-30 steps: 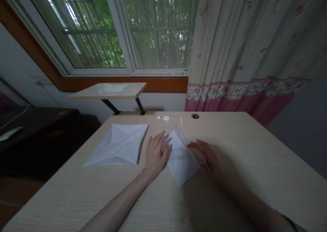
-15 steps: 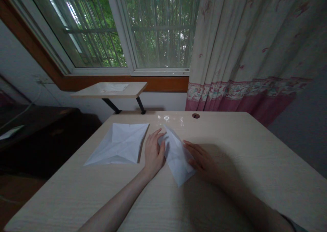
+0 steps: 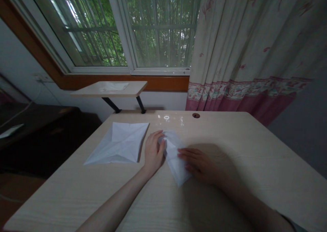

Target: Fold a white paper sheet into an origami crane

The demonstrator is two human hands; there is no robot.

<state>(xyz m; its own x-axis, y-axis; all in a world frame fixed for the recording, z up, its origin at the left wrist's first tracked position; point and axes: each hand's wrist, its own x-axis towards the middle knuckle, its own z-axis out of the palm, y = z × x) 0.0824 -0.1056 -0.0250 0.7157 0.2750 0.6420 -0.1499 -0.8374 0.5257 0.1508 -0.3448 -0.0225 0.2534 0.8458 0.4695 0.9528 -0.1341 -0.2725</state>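
Observation:
A folded sheet of white paper [image 3: 176,164] lies on the table between my two hands, one pointed corner toward me. My left hand [image 3: 154,150] rests along its left edge, thumb and fingers apart, with the fingertips at the upper left of the sheet. From the right, my right hand [image 3: 198,164] lies over the sheet's right side, its fingers stretched out flat and pressing on the paper. Parts of the right edge are hidden under that hand. To the left lies a second white sheet [image 3: 122,141], creased and spread out, touched by neither hand.
A small raised shelf [image 3: 92,89] on black legs stands at the table's back left, with a pale sheet [image 3: 114,86] on it. A round cable hole [image 3: 196,115] is near the back edge. Behind are a window [image 3: 160,31] and a curtain [image 3: 237,55].
My right hand has moved left onto the paper. The sheet's raised upper right edge has folded down and now lies flatter. My left hand has hardly moved.

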